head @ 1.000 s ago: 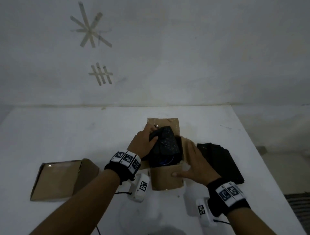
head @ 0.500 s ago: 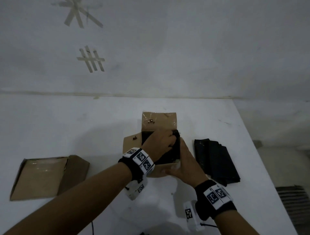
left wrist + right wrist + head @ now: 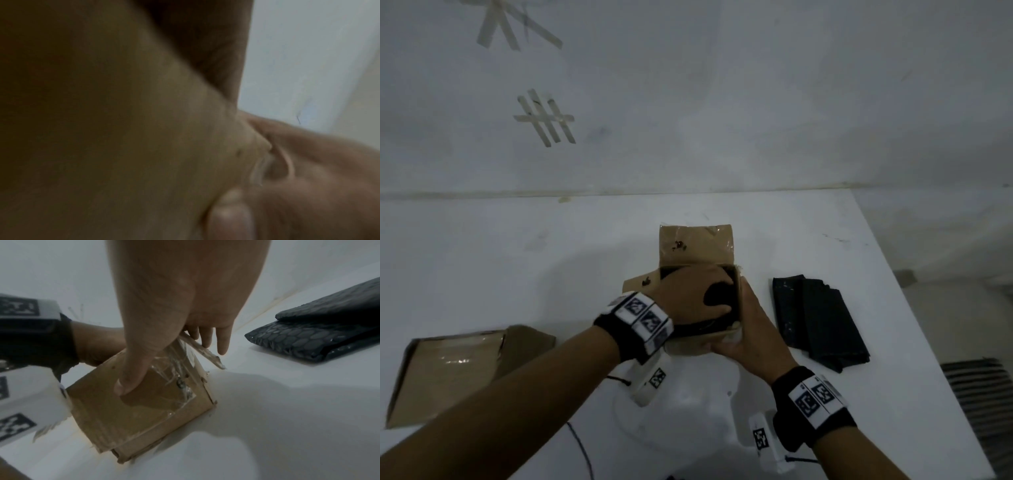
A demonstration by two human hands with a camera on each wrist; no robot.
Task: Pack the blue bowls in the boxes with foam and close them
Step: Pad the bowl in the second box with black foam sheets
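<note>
- Hands first: the left hand is pushed down into the open box, with its fingers on the dark foam inside. I cannot tell if they are curled or flat.
- The right hand is wrapped round the box's near right corner, thumb on the front wall and fingers along the side, holding it steady.
- The blue bowl does not show. It is most likely under the foam in this box, but I cannot be sure.
- The box could slide on the smooth white table if the left hand pushes hard and the right hand lets go.
- The foam could pop back up and stop the flaps from closing flat.
- A hard push could hurt the bowl under it.
- Counting: two brown boxes, this one and another box lying on its side far to the left.
- One pile of spare foam sheets sits to the right of the open box.
- No bowls in view.
</note>
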